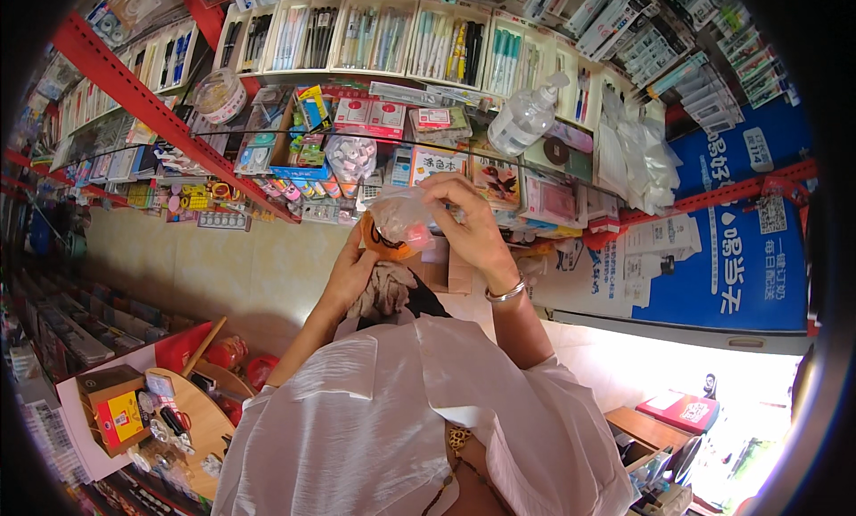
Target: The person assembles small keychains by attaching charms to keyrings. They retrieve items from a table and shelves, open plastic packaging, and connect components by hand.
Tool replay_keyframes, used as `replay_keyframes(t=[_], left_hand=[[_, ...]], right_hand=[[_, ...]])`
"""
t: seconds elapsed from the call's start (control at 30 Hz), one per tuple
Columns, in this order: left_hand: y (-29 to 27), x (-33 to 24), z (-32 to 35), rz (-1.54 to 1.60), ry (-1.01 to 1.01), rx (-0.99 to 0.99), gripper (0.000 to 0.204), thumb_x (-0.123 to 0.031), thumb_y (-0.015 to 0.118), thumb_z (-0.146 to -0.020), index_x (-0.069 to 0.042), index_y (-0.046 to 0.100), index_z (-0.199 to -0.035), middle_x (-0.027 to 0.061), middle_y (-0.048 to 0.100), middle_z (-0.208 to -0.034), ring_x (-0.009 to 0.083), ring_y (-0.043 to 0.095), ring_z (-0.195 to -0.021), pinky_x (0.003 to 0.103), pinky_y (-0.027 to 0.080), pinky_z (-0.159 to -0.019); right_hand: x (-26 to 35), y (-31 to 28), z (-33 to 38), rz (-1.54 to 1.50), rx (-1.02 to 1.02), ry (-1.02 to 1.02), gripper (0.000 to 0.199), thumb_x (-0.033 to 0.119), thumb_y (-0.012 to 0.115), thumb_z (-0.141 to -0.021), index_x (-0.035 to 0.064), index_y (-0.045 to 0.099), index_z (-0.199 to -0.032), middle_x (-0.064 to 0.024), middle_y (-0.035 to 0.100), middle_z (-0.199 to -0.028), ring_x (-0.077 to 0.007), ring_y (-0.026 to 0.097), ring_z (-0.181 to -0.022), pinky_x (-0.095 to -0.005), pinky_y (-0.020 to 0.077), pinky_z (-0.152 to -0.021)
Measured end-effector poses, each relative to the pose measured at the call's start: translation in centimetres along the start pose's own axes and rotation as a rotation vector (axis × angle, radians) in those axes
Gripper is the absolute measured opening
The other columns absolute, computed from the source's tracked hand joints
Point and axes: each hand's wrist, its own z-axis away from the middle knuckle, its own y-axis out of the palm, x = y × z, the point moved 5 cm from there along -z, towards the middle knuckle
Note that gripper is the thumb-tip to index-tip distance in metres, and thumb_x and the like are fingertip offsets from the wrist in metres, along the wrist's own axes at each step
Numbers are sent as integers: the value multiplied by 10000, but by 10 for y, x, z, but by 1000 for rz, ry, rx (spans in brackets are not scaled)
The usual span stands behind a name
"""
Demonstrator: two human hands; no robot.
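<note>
In front of my chest, my left hand (355, 264) is closed on a rounded orange thing (378, 239) with a dark curved marking; its exact kind is unclear. A crumpled clear plastic bag (399, 209) rises from it, with something pink (417, 235) showing at its right side. My right hand (473, 223), a silver bangle on its wrist, pinches the bag's upper right edge between thumb and fingers. Just below my left hand hangs a crumpled grey-brown cloth (385, 291); what bears it is hidden.
Ahead stands a red-framed shelf (143, 97) with pen trays, boxes and a clear pump bottle (524, 119). White plastic bags (637, 150) hang at its right, beside a blue poster panel (749, 222). A round wooden table (201, 427) with scissors and a box is at lower left.
</note>
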Motion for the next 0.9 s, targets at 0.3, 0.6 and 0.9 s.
replay_keyframes(t=[0.3,0.6,0.9], left_hand=[[-7,10,0,-30,61,-36,664,19,425,-862,-78,233,-1491,108,524,-1287,160,567,-1048,286,459,-913],[-2,20,-1,2,-10,52,635,28,419,-889,-86,236,-1486,125,505,-1328,209,560,-1134,310,473,-942],[-4,6,0,-31,45,31,659,19,415,-879,-86,215,-1498,114,505,-1332,208,552,-1148,308,463,-951]], right_hand=[[3,-3,13,-268,45,91,213,-141,501,-828,47,558,-912,-99,570,-1182,-194,532,-1122,-301,433,-930],[32,-10,-25,-722,-58,90,176,-90,381,-936,39,488,-987,-161,487,-1286,-284,487,-1234,-459,497,-958],[39,7,-37,-962,-89,79,192,-62,337,-952,52,490,-976,-170,461,-1305,-333,475,-1248,-535,497,-959]])
